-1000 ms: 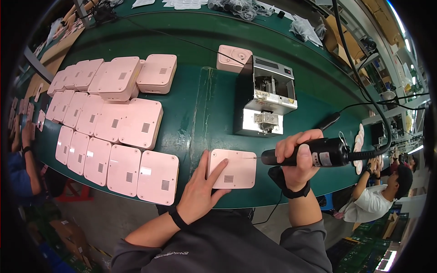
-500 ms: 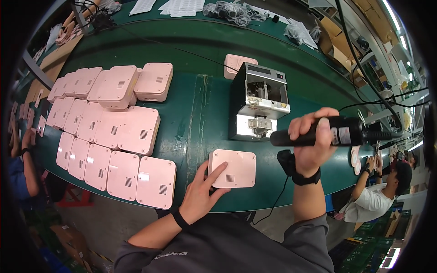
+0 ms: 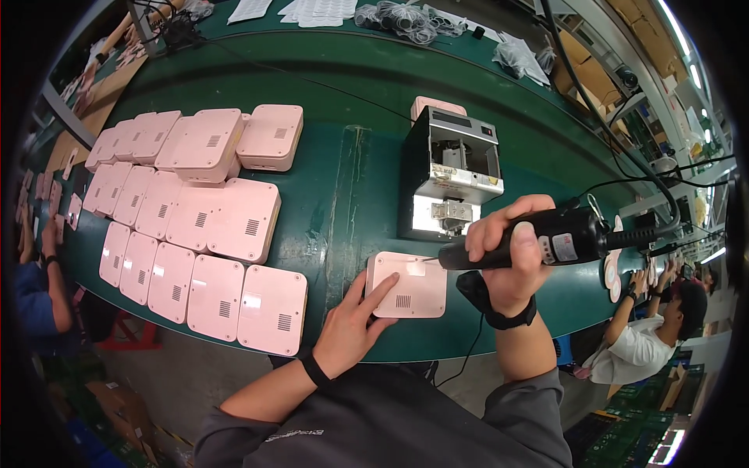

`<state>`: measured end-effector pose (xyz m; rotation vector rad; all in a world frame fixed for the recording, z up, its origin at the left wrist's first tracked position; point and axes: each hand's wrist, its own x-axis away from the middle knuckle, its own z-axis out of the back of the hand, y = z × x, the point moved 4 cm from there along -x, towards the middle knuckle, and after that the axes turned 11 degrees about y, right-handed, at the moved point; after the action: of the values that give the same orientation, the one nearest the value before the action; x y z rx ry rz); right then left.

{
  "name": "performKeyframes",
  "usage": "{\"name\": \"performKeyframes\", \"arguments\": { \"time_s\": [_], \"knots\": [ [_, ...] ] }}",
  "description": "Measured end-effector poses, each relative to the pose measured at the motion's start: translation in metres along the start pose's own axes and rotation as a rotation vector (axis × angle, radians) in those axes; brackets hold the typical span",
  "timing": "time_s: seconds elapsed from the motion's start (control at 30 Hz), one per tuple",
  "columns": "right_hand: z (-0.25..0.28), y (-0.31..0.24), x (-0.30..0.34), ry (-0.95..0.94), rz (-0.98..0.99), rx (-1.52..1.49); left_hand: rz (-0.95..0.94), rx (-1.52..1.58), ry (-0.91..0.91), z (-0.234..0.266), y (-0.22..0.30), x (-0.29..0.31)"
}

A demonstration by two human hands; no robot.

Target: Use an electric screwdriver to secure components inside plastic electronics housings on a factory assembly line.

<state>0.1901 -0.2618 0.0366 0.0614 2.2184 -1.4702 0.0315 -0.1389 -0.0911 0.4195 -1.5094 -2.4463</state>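
My left hand (image 3: 347, 335) grips a pale pink plastic case (image 3: 421, 296) by its left side, fingers on its top face and thumb by its near edge. The case lies flat on the green bench, with a slotted vent and corner screw holes facing up. My right hand (image 3: 511, 261) is wrapped round a black electric screwdriver (image 3: 573, 234), tilted nearly level. Its thin bit points left over the far part of the case; whether the tip touches is hard to tell. Just beyond stands a black and silver screw feeder (image 3: 464, 187).
Rows of similar pink cases (image 3: 269, 308) fill the bench's left side, some stacked. Another pink case (image 3: 437, 103) sits behind the feeder. A black cable (image 3: 581, 101) hangs down to the screwdriver. Co-workers (image 3: 640, 335) are at the right and far left. Bagged cables (image 3: 406, 22) lie at the back.
My right hand has brought the screwdriver down and left, so its bit is now over the case. My left hand still grips the case; the whole view has shifted slightly.
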Motion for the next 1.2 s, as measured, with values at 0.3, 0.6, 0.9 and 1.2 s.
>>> {"name": "performKeyframes", "arguments": {
  "time_s": [0.3, 0.6, 0.9, 1.2],
  "knots": [
    [-0.001, 0.024, 0.004, 0.008, -0.037, 0.074, 0.006, 0.007, 0.0, -0.001, 0.0, -0.001],
    [0.004, 0.018, 0.005, 0.041, -0.018, 0.046, 0.014, 0.006, -0.009, 0.0, 0.0, -0.001],
    [0.016, -0.007, -0.033, 0.155, 0.199, 0.162, -0.091, -0.067, 0.021, -0.009, 0.005, -0.001],
    [0.003, -0.009, -0.009, 0.03, 0.027, -0.019, -0.037, -0.07, -0.098, -0.017, 0.0, -0.005]
  ]
}}
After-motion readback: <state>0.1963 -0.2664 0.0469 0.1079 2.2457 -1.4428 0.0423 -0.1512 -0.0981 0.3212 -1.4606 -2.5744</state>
